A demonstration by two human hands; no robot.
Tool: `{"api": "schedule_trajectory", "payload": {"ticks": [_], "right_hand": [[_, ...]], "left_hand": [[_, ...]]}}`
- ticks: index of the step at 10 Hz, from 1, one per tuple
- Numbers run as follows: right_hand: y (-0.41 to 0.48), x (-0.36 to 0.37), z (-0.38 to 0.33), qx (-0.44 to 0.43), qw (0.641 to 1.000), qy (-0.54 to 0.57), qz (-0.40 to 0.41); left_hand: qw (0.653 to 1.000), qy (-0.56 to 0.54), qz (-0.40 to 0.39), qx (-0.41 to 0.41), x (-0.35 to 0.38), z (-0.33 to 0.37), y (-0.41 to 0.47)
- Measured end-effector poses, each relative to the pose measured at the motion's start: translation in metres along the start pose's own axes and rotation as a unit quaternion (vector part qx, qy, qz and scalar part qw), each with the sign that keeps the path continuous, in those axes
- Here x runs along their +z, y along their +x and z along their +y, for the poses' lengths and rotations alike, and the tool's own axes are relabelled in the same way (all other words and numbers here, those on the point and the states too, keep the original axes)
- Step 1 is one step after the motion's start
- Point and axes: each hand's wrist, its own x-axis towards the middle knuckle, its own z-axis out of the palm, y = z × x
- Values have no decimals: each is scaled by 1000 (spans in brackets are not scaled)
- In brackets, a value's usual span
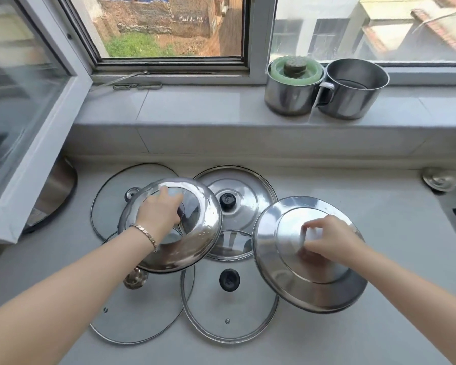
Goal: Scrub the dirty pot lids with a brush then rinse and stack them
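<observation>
The left hand [159, 210] holds a glass-centred steel lid [204, 233] by its knob, fingers curled, while the right hand [327, 239] pinches the knob of a plain steel lid [271, 254].

Grey counter [353, 185] with overlapping pot lids [229, 312]

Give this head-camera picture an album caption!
Left hand holds a glass-centred lid, right hand a steel lid, above other lids.
</observation>
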Motion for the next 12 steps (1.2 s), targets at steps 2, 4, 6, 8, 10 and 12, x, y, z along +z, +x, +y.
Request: {"api": "schedule_trajectory", "payload": {"ticks": [2, 4, 6, 8, 10, 12], "right_hand": [[5, 1, -3, 2, 1000, -2, -2], [8, 6, -4, 4, 1000, -2, -14], [28, 35, 21, 40, 997, 43, 44], [56, 60, 31, 60, 996, 62, 28], [60, 67, 33, 57, 998, 4, 24], [44, 44, 39, 75, 997, -34, 2]], "left_hand": [[999, -39, 17, 11, 18, 6, -1], [996, -75, 44, 26, 31, 5, 4], [1000, -8, -14, -18, 15, 17, -7], [996, -84, 36, 15, -10, 41, -16], [994, -105, 18, 7, -21, 56, -27], [990, -140, -29, 11, -30, 80, -34]]}}
